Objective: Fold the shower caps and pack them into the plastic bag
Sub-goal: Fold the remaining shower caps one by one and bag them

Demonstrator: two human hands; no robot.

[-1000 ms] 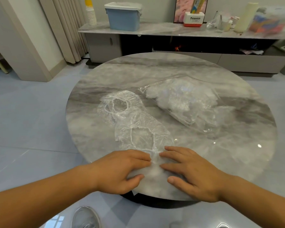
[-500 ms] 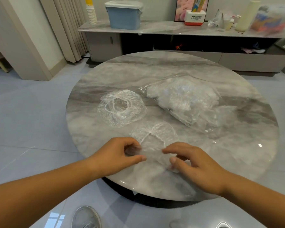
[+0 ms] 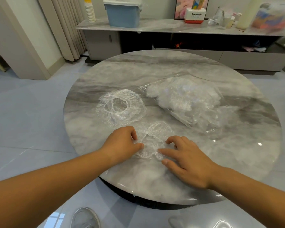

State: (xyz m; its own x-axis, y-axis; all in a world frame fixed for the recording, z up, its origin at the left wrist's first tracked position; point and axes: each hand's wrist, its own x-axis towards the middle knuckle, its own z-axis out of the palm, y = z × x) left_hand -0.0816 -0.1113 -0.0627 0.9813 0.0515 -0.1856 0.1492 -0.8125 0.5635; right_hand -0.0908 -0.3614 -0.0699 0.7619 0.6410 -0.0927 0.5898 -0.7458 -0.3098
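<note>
One word is showing clearly: "Panasonic", in dark letters, is standing on the white front of a white-and-red box (image 3: 194, 16) that is sitting near the back edge of the long counter (image 3: 163, 27), right of its middle. A smaller line is running beneath it, too small to read. Printing on the colourful packet (image 3: 270, 19) at the counter's right end is blurring out.
</note>
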